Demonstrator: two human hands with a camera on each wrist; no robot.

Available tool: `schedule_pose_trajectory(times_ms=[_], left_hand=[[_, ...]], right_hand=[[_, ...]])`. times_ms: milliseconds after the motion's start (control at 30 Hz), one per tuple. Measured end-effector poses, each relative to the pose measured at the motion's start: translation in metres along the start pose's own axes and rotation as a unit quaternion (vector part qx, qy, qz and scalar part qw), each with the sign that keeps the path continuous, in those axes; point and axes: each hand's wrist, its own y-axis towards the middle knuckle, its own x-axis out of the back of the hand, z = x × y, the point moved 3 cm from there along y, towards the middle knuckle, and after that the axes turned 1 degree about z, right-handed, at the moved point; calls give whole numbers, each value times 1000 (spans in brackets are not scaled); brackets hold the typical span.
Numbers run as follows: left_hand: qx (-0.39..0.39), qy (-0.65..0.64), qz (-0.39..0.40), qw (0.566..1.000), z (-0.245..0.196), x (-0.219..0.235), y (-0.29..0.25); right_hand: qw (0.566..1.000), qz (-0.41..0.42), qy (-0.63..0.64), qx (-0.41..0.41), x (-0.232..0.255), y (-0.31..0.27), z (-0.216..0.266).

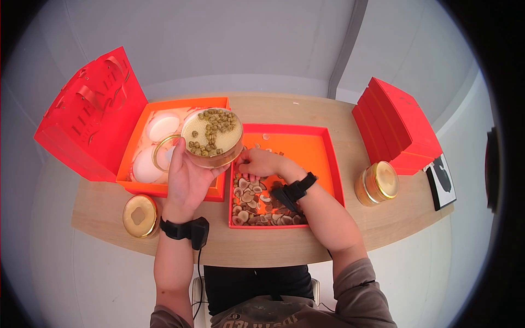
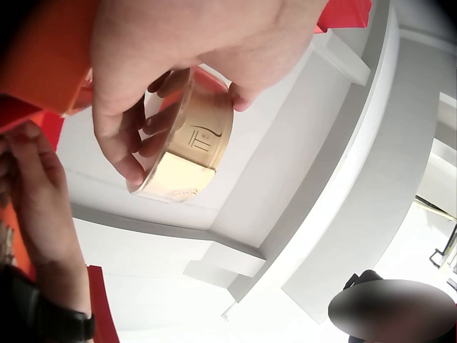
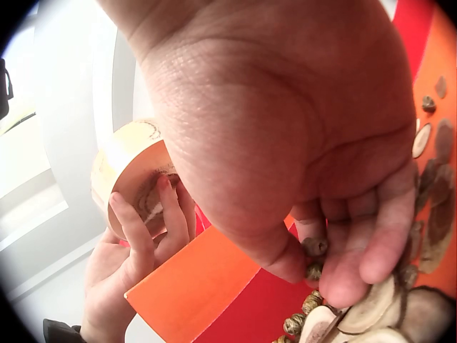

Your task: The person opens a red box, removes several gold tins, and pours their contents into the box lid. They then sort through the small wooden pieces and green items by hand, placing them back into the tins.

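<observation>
A round clear tub [image 1: 213, 136] with small green-brown balls [image 1: 217, 121] lying on its pale bottom is gripped by the left hand [image 1: 188, 177]; its side label [image 2: 187, 175] shows in the left wrist view. The right hand [image 1: 263, 164] reaches into the left part of a shallow red box with an orange inside [image 1: 306, 147]. In the right wrist view, its thumb and fingers pinch a couple of the balls [image 3: 314, 259], just above dried slices [image 3: 375, 307] and more balls. Slices [image 1: 249, 197] cover the box's left and near parts.
Left stand a red gift bag [image 1: 98, 120] and an orange box [image 1: 143, 121] with white round recesses and a gold ring [image 1: 158, 156]. A gold-lidded jar [image 1: 140, 216] is at the near left, another [image 1: 377, 183] at the right, beside red boxes [image 1: 394, 126] and a black-framed card [image 1: 442, 183].
</observation>
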Motion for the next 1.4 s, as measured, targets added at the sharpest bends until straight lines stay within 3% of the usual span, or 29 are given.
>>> schedule_pose_trajectory(times_ms=[467,533,567,633,700,767,833,900,1033,1100,1267,1333,1400], left_hand=[[-21,-10,1,1000,-1,-4,0],[-9,2,4,1000,0,-1,0],[-24,-2,5,1000,-2,-3,-1],[-9,6,5,1000,-2,-6,-2],[-15,-4,22,1000,-4,-6,-1],[-2,7,24,1000,-5,-8,-1],[-2,2,29,1000,-6,-11,-2],[1,-2,36,999,-6,-10,-2],[12,-6,54,998,-7,-11,-1],[8,-6,56,998,-8,-13,-3],[17,-16,47,999,-8,-11,-4],[10,-4,54,999,-9,-10,-4],[9,3,55,998,-8,-10,-5]], right_hand=[[999,9,-34,12,11,-12,11],[994,-41,22,101,21,-16,16],[994,-36,9,105,24,-20,22],[982,-126,76,118,38,-32,31],[980,-148,47,126,49,-37,38],[927,-287,116,213,59,-50,52],[922,-313,104,201,63,-63,68],[889,-356,87,273,57,-73,89],[900,-315,-41,299,34,-82,122],[886,-294,-187,306,24,-82,131],[883,-306,-182,306,19,-86,135],[893,-317,-96,305,26,-89,127],[892,-336,-88,289,35,-96,120]])
